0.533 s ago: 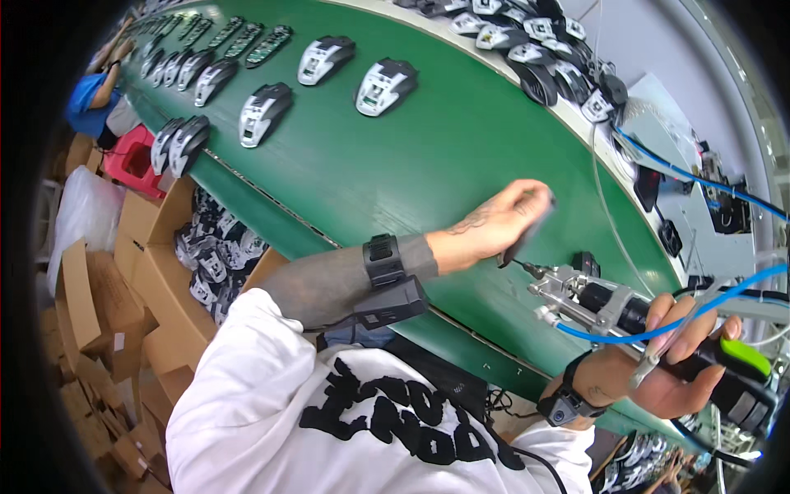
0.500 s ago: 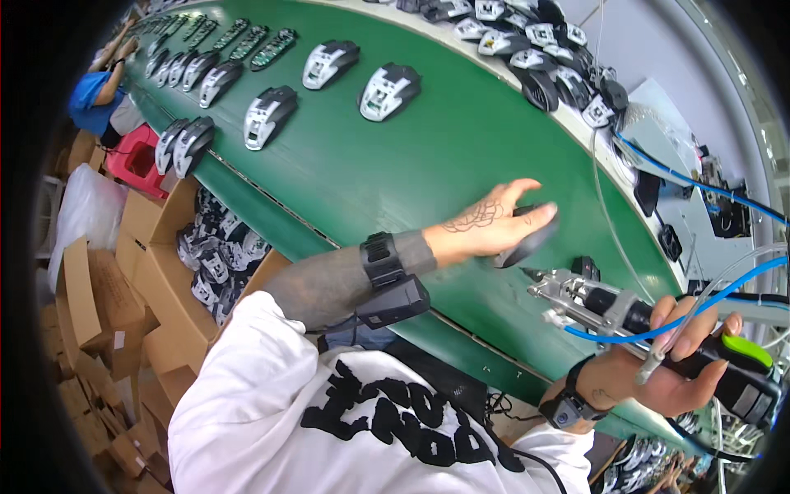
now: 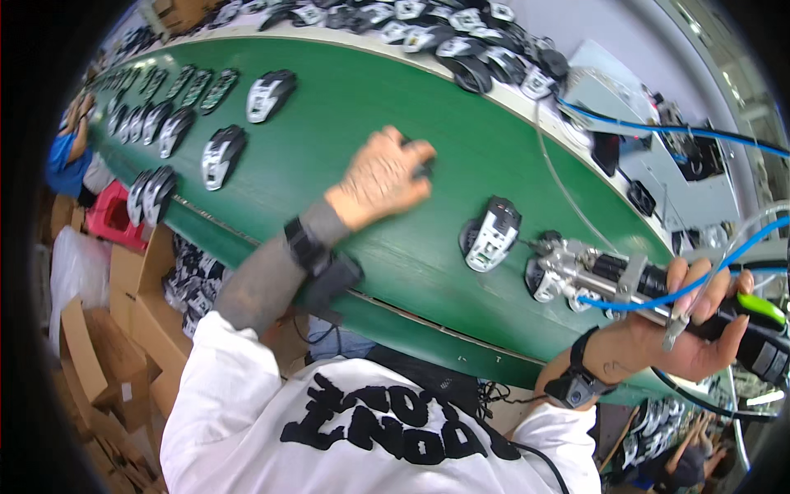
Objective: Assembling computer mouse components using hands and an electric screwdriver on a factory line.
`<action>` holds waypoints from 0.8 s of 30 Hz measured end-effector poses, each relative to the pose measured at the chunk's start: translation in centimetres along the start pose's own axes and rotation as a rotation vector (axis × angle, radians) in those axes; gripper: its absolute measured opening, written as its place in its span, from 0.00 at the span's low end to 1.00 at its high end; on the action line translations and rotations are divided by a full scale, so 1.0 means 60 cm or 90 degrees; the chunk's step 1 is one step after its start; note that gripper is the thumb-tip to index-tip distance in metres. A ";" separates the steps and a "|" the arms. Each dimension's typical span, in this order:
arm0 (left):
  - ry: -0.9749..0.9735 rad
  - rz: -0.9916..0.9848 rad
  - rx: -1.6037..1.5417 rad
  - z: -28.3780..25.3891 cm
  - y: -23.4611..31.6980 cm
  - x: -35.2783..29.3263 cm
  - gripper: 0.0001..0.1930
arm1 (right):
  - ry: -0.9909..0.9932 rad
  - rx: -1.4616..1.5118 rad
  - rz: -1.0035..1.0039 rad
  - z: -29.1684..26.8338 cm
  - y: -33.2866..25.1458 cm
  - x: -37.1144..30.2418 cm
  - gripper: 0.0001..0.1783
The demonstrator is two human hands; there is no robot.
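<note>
Near the middle of the frame, the left hand (image 3: 383, 181) is reaching over the green tabletop (image 3: 354, 255), its grip curling around a dark piece (image 3: 424, 170) that is showing only at the fingers' edge; the rest is hiding beneath the hand. At the right of the frame, the right hand (image 3: 695, 329) is gripping a powered driver (image 3: 638, 284), black with a metal frame and a bright green lever, its fingers wrapping around the body. A blue hose (image 3: 724, 263) is curving over that hand. The driver's tip is pointing left, sitting close to a white-and-black mouse shell (image 3: 492, 236) that is lying right of centre; whether they are touching, I cannot tell. A partly hidden dark-and-white part (image 3: 543, 282) is lying beside the driver's head. In the upper left, more mouse shells (image 3: 222, 156) are standing apart, and green circuit boards (image 3: 218, 89) are lying in a row behind them. Along the top, a pile of shells (image 3: 469, 66) is covering a white ledge (image 3: 514, 105). At the lower left, an open cardboard box (image 3: 151, 309) is holding further parts.
</note>
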State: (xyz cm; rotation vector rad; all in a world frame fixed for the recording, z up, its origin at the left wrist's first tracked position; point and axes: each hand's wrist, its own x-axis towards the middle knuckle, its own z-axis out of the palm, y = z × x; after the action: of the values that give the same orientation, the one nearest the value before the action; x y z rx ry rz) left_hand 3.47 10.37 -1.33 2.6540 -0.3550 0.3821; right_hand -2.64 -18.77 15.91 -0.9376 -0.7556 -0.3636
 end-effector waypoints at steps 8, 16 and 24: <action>-0.144 -0.402 -1.372 0.054 0.149 -0.004 0.26 | 0.112 -0.060 -0.106 0.008 0.025 0.003 0.16; -0.160 -0.312 -1.468 0.027 0.154 -0.026 0.30 | 0.046 -0.046 -0.093 -0.016 0.051 0.003 0.21; -0.169 -0.265 -1.516 0.021 0.174 -0.027 0.31 | 0.053 0.002 -0.084 -0.004 0.052 0.001 0.17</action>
State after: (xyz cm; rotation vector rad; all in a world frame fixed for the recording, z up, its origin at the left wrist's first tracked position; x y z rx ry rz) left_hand -0.97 0.97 1.00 0.3408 -0.0804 -0.4101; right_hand -0.69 -17.22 14.05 -0.8665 -0.7431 -0.5147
